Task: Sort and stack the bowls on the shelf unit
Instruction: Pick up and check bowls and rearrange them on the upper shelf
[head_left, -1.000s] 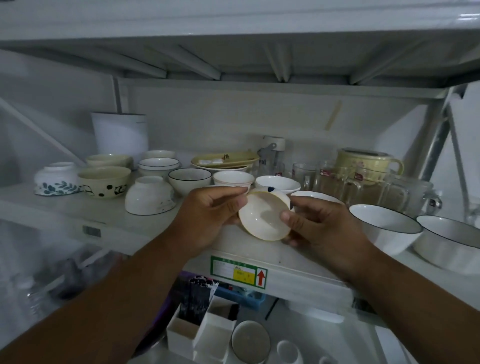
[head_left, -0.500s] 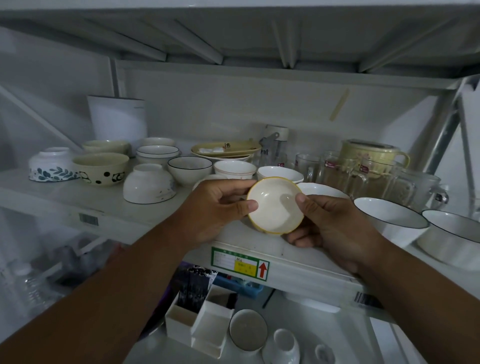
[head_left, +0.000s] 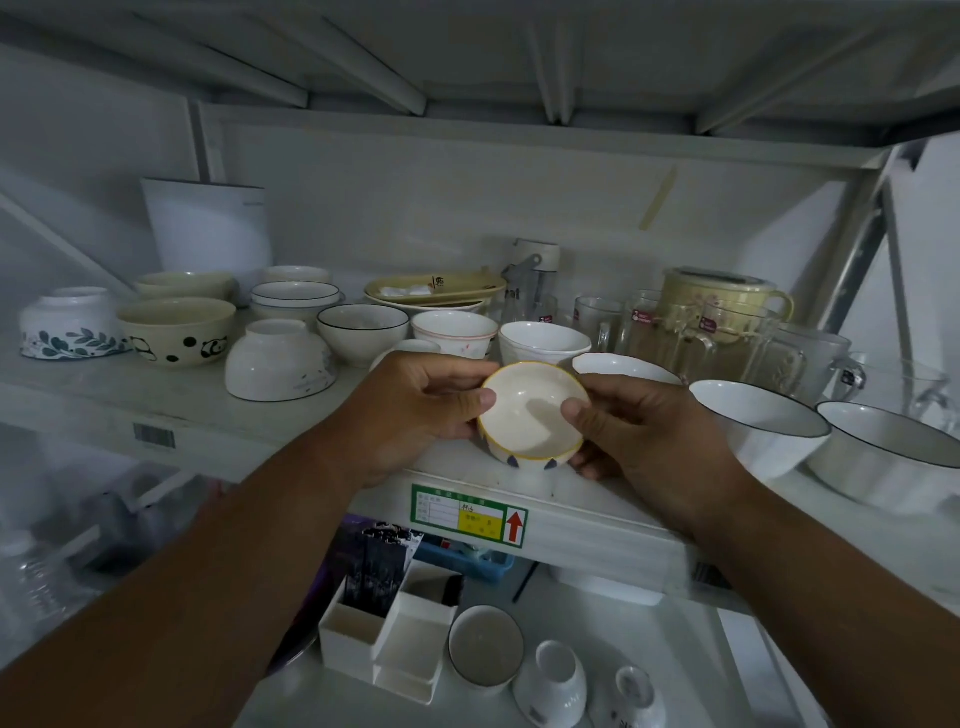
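- The left hand (head_left: 415, 410) and right hand (head_left: 641, 436) hold a small bowl (head_left: 532, 415) between them, above the front edge of the shelf (head_left: 171, 395).
- The small bowl has a yellow rim and dark marks low on its outer wall; its opening tilts toward the camera.
- The left thumb lies over the bowl's left rim, with the other fingers curled behind it; the right thumb presses on the right rim, and the remaining fingers wrap under the bowl's side. Both hands grasp it.
- Left on the shelf stand a leaf bowl (head_left: 70, 325) turned upside down, a panda bowl (head_left: 176, 332) upright beside it, and a white bowl (head_left: 278, 361) upside down nearer the front.
- Behind these sit a cream bowl (head_left: 182, 283), a stack of rimmed bowls (head_left: 296, 296), and a white canister (head_left: 208, 223) against the back wall.
- In the middle are a dark-rimmed bowl (head_left: 363, 330), a pink-lined bowl (head_left: 454, 332) and a white bowl just behind the hands.
- A yellow plate (head_left: 434, 288) lies at the back.
- Right of the hands stand two big bowls (head_left: 763, 426), side by side, with glass mugs (head_left: 675, 332) and a yellow pot (head_left: 722, 291) behind them.
- A green label (head_left: 467, 514) is stuck on the shelf's front edge.
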